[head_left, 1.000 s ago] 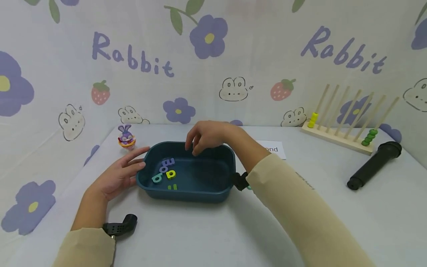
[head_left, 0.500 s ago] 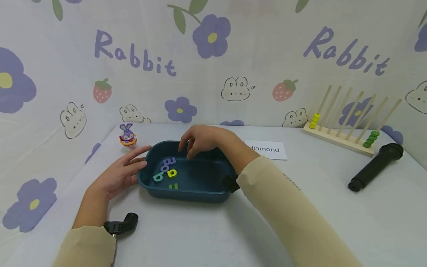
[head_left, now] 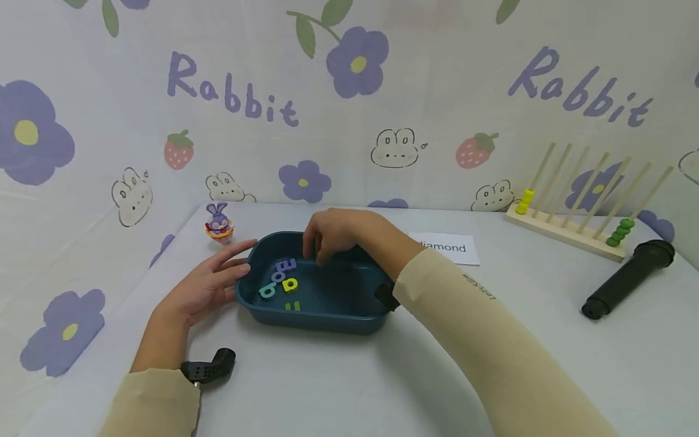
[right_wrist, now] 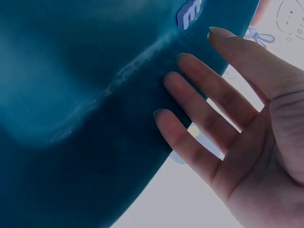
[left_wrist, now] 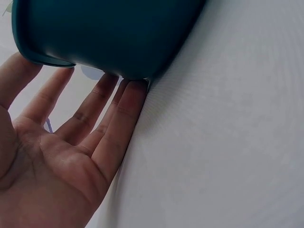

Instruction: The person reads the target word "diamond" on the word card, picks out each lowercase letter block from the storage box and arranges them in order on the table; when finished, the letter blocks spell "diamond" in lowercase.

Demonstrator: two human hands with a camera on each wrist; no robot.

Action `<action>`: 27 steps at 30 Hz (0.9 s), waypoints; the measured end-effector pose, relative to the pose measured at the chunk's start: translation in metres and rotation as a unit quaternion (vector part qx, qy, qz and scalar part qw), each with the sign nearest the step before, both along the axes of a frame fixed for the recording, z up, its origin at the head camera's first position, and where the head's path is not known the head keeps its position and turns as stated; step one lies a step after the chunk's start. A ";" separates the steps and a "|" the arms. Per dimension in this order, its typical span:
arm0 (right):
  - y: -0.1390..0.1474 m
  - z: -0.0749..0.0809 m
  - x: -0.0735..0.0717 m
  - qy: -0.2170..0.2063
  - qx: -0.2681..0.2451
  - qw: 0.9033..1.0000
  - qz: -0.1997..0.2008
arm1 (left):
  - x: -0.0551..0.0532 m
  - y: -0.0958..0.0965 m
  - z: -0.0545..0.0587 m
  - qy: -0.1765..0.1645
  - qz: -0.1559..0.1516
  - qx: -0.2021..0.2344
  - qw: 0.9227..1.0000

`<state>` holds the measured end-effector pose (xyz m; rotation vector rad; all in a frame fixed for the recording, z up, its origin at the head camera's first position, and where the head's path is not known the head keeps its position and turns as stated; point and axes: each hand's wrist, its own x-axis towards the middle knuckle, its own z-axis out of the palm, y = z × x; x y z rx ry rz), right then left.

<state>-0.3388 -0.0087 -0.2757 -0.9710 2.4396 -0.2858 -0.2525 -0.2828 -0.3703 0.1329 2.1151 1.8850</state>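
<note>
A dark teal basin (head_left: pixel 327 323) stands on the table, with several small letter pieces at its left end. Among them are a purple m (right_wrist: pixel 189 14), a purple o (head_left: pixel 278 277), a yellow letter (head_left: pixel 290 285), a teal letter (head_left: pixel 267 291) and a green piece (head_left: pixel 293 306) partly hidden by the near wall. My left hand (head_left: pixel 204 288) rests its fingertips against the basin's left end, fingers extended. Over the basin's far side hangs my right hand (head_left: pixel 335 233), its fingers relaxed and spread apart, with nothing between them in the right wrist view.
Behind my right forearm lies a white card (head_left: pixel 450 247) reading "diamond", partly covered. A purple rabbit figure (head_left: pixel 219 224) stands at the back left. At the right are a wooden peg rack (head_left: pixel 568 233) with yellow and green beads and a black cylindrical object (head_left: pixel 628 279).
My right hand first shifts left over the basin, uncovering more of the card, then lowers slightly into it. The left hand keeps its place at the basin's end. The head view pans slightly.
</note>
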 end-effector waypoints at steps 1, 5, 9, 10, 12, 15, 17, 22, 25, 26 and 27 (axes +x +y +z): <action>-0.001 0.000 0.000 0.000 0.000 1.000 0.001 | 0.000 0.000 0.001 0.001 0.001 -0.002 1.000; -0.005 0.000 -0.002 0.002 -0.015 1.000 0.004 | -0.002 -0.001 0.002 0.004 -0.002 -0.007 1.000; -0.013 -0.003 -0.003 0.005 -0.025 1.000 0.011 | -0.001 -0.001 0.001 -0.003 0.003 -0.009 1.000; -0.015 -0.003 -0.003 0.007 -0.025 1.000 0.012 | -0.001 -0.001 0.002 -0.004 0.004 -0.010 1.000; -0.017 -0.004 -0.003 0.008 -0.027 1.000 0.013 | -0.001 -0.002 0.002 -0.005 0.004 -0.012 1.000; -0.020 -0.006 -0.003 0.003 -0.033 0.999 0.012 | -0.001 -0.002 0.004 0.000 0.001 -0.015 1.000; -0.022 -0.007 -0.004 -0.001 -0.040 0.999 0.008 | -0.002 -0.001 0.005 0.005 -0.001 -0.016 1.000; -0.026 -0.016 -0.003 -0.036 -0.057 0.998 0.012 | -0.002 -0.001 0.005 0.004 -0.003 -0.018 1.000; -0.029 -0.023 -0.001 -0.064 -0.066 0.996 0.015 | 0.000 -0.002 0.003 0.003 -0.004 -0.018 1.000; -0.030 -0.025 -0.001 -0.070 -0.068 0.995 0.016 | 0.001 -0.002 0.003 0.003 -0.003 -0.018 1.000; -0.031 -0.028 -0.001 -0.075 -0.070 0.995 0.016 | 0.002 -0.003 0.002 0.003 -0.002 -0.017 1.000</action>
